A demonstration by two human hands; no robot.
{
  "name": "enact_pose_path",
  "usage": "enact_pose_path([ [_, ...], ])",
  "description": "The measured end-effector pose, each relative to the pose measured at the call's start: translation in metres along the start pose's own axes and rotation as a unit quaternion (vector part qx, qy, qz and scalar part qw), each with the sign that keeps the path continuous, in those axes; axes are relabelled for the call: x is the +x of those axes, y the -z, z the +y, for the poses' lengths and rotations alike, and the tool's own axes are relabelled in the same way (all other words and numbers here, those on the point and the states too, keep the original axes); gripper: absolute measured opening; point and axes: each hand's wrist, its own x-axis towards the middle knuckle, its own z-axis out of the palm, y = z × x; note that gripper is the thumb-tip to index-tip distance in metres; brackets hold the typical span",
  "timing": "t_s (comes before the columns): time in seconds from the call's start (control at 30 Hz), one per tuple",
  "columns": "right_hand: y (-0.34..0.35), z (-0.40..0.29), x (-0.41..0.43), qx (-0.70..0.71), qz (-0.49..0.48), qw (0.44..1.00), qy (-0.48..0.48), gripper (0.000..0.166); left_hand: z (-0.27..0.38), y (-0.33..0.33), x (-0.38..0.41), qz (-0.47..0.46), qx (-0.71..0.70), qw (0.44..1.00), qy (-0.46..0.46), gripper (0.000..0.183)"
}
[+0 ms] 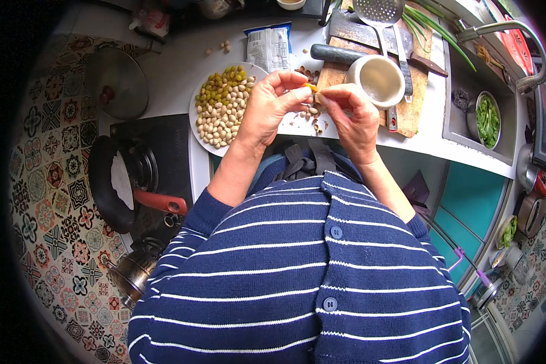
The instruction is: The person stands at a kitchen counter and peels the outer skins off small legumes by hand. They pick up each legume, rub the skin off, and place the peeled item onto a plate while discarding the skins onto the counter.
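Between the thumb and fingers of my left hand (277, 98) is a small orange-yellow kernel (310, 87). Close beside it, my right hand (352, 116) pinches a small pale brown piece, perhaps shell or skin; its exact form is hard to tell. Left of my hands, a white plate (194, 136) holds pale unshelled nuts (218, 120) and yellow-green kernels (225, 84), which look like ginkgo nuts. Brown skins and shell bits (317, 126) lie on the counter under and around my fingers. A stone mortar (375, 82) stands just right of my right hand, partly on the cutting board.
On the wooden cutting board (418, 107) lie a cleaver (368, 34), a slotted skimmer (378, 11), scallions (430, 22) and a dark stone pestle (334, 53). A snack bag (268, 48) lies behind. A frying pan (111, 195) is at left; the sink (464, 127) holds leafy greens (487, 120).
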Motion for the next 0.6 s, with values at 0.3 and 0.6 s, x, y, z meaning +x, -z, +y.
enact_pose_path([
  [0.3, 0.003, -0.018, -0.001, -0.006, 0.006, 1.0, 0.0, 0.012, 0.007, -0.005, -0.008, -0.041, -0.005, 0.999, 0.023, 0.022],
  [0.6, 0.009, -0.02, -0.003, -0.041, -0.024, 0.998, 0.029, 0.01, 0.014, -0.009, -0.014, -0.091, 0.022, 0.995, 0.031, 0.025],
])
